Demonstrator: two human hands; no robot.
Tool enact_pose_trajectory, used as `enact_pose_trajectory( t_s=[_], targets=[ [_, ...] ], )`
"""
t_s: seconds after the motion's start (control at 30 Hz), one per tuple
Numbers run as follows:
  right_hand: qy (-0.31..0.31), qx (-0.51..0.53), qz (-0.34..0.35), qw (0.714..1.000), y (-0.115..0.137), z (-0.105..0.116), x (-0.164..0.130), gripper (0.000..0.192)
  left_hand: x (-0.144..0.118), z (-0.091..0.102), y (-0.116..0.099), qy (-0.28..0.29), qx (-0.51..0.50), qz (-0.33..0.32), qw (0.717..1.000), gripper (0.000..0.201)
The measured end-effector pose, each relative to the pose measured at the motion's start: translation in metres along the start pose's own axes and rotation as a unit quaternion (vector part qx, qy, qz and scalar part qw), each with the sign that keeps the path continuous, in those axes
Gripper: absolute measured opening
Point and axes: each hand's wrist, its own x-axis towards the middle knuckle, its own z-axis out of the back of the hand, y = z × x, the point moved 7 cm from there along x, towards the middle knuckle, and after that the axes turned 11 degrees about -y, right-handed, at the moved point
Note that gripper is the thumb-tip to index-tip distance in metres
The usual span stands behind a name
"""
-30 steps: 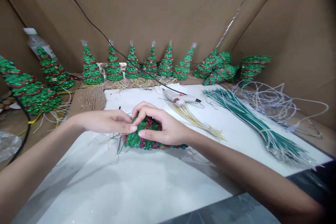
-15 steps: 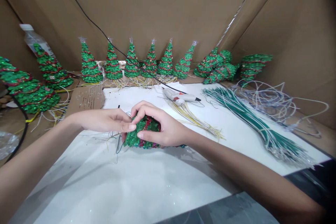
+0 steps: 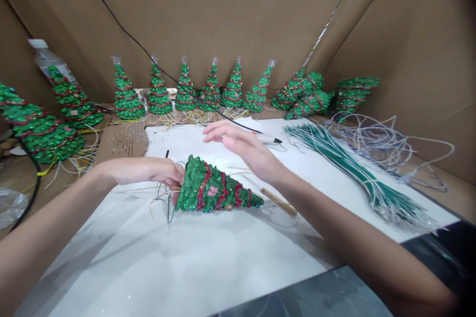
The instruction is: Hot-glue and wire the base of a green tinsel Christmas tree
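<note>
A small green Christmas tree [image 3: 217,190] with red garland lies on its side, tip pointing right. My left hand [image 3: 161,171] grips its base, the fingertips partly hidden behind the rim. Thin wires trail from the base beside that hand. My right hand [image 3: 247,151] is apart from the tree, held above and to the right of it, with fingers stretched out and nothing in them. Just beyond the tree's tip lies an awl [image 3: 278,201] with a wooden handle. A glue gun [image 3: 266,137] is partly covered by my right hand.
Several finished trees [image 3: 186,89] stand along the cardboard back wall, with more at the left. A bundle of green wires [image 3: 334,163] and a tangle of clear cord [image 3: 386,143] lie at the right. A black cable [image 3: 126,32] hangs across the back. The white sheet [image 3: 178,267] covers the table.
My right hand has let go of the tree and moved up and right, with its fingers opened. The tree's side now shows. My left hand has stayed at the base.
</note>
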Motion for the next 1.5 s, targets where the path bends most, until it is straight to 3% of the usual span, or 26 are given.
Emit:
enact_pose_trajectory(
  t_s=[0.1, 0.23, 0.3, 0.43, 0.63, 0.77, 0.93, 1.27, 1.5],
  targets=[
    [-0.090, -0.097, -0.039, 0.990, -0.019, 0.042, 0.007, 0.016, 0.001, 0.001, 0.002, -0.004, 0.040, -0.010, 0.999, 0.018],
    [-0.155, -0.308, -0.060, 0.937, -0.056, 0.111, 0.004, 0.019, 0.005, -0.002, 0.009, 0.004, 0.042, -0.032, 0.999, 0.016],
    [-0.123, -0.449, -0.080, 0.881, -0.079, 0.139, 0.000, 0.027, 0.007, -0.003, 0.010, 0.008, 0.019, -0.048, 0.999, 0.013],
    [-0.057, -0.517, -0.117, 0.846, -0.118, 0.173, -0.010, 0.035, 0.010, -0.006, 0.009, 0.023, -0.024, -0.067, 0.997, 0.010],
    [0.119, -0.556, -0.157, 0.807, -0.154, 0.162, -0.018, 0.048, 0.013, -0.006, 0.010, 0.006, -0.044, -0.061, 0.997, 0.011],
    [0.176, -0.586, -0.177, 0.771, -0.164, 0.154, -0.019, 0.055, 0.014, -0.007, 0.012, 0.009, -0.066, -0.055, 0.996, 0.010],
    [0.175, -0.635, -0.169, 0.733, -0.155, 0.155, -0.017, 0.042, 0.016, -0.009, 0.010, 0.012, -0.083, -0.061, 0.995, 0.008],
    [0.153, -0.707, -0.113, 0.681, -0.128, 0.145, -0.017, 0.047, 0.015, -0.007, 0.007, -0.003, -0.052, -0.081, 0.995, 0.010],
    [0.173, -0.698, -0.077, 0.691, -0.137, 0.128, -0.021, 0.055, 0.014, -0.007, 0.005, -0.008, -0.043, -0.079, 0.996, 0.013]
  ],
)
